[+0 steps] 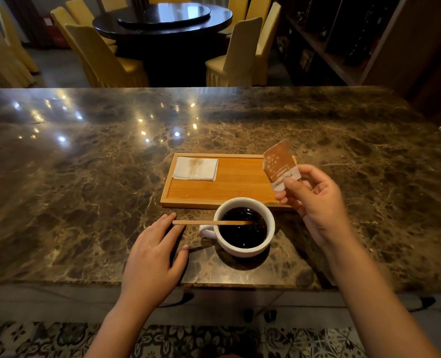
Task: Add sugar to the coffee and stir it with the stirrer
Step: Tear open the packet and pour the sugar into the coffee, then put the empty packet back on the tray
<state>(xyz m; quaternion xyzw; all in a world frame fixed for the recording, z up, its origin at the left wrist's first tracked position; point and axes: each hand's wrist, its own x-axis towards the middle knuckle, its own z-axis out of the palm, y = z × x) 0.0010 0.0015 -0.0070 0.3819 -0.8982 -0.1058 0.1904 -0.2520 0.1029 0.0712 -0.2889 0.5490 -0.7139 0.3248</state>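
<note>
Sugar packet (278, 164), brown with a white end and its top edge torn, is pinched by its lower end between the thumb and fingers (293, 188) of the right hand (317, 200), held up tilted over the right end of the wooden tray (229, 188), just beyond and to the right of the cup.

Left hand (152, 257) lies flat and spread on the bench (85, 177), gripping nothing; its fingertips are right beside, perhaps touching, the outer end of the stirrer (211, 223). That one wooden stirrer lies level across the cup's left rim, its far end in the dark coffee (242, 228).

One white cup (243, 227) stands on the bench, handle to the left, just in front of the tray's near edge and not far from the bench's own front edge. One folded napkin (195, 168), stained brown, lies in the tray's far left corner; the rest of the tray is bare wood. Marble bench runs wide and open to left, right and behind the tray.
</note>
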